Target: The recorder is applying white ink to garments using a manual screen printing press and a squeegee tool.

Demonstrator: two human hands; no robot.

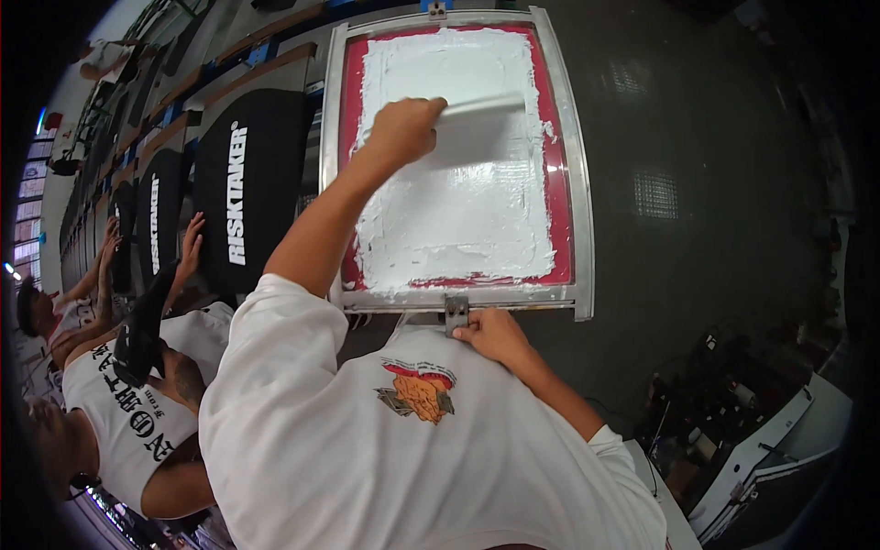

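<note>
A screen printing frame point(584, 240) with a pale metal border and a red mesh edge lies in front of me. Thick white ink point(458, 220) covers most of its mesh, with ragged ridges around the sides. My left hand point(403, 130) is closed around one end of a pale, blurred squeegee point(490, 104). The tool points rightward over the far half of the ink; whether its edge touches the mesh I cannot tell. At the frame's near side, my right hand point(498, 335) grips a small metal bracket point(456, 314), fingers partly hidden.
On the left, black garments with white lettering point(247, 174) lie on boards point(261, 73) in a row. Beside me, a co-worker point(137, 403) holds a dark tool point(147, 330). A second person point(78, 321) reaches toward the boards. Cluttered shelving point(733, 403) stands at lower right.
</note>
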